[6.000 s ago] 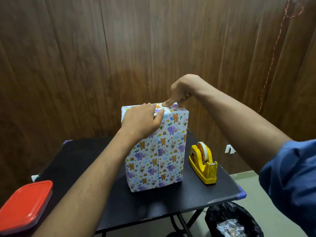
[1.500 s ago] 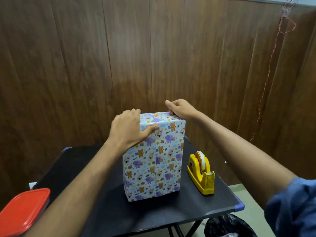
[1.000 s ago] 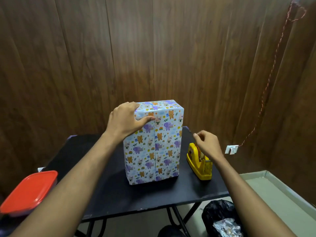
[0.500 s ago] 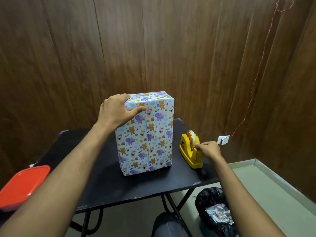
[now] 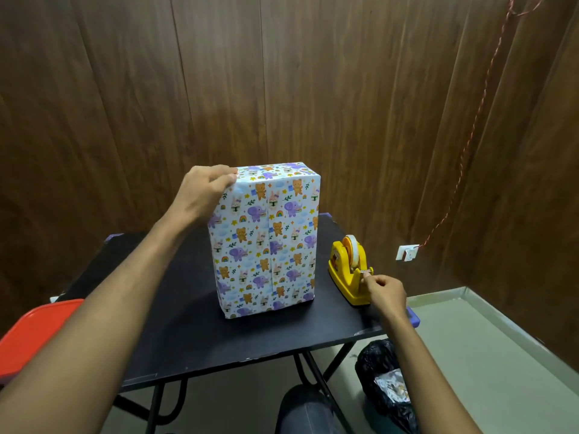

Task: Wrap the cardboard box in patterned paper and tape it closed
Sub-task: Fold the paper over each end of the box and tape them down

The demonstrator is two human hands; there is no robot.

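Note:
The box (image 5: 266, 239) stands upright on the black table (image 5: 188, 333), fully covered in white paper printed with bears, elephants and rabbits; a vertical seam runs down its front. My left hand (image 5: 202, 192) grips its top left corner, fingers curled over the top edge. A yellow tape dispenser (image 5: 349, 270) sits to the right of the box. My right hand (image 5: 383, 292) is at the dispenser's front cutter, thumb and fingers pinching the tape end there.
A red plastic lid (image 5: 31, 336) lies at the table's left edge. A black bin bag (image 5: 385, 389) with crumpled scraps sits on the floor under the table's right corner. A wood-panel wall stands close behind. My knee (image 5: 304, 411) shows below the table.
My right hand left the box top, dropped to the tape dispenser and now pinches the tape at the cutter. My left hand stayed on the box's top left corner.

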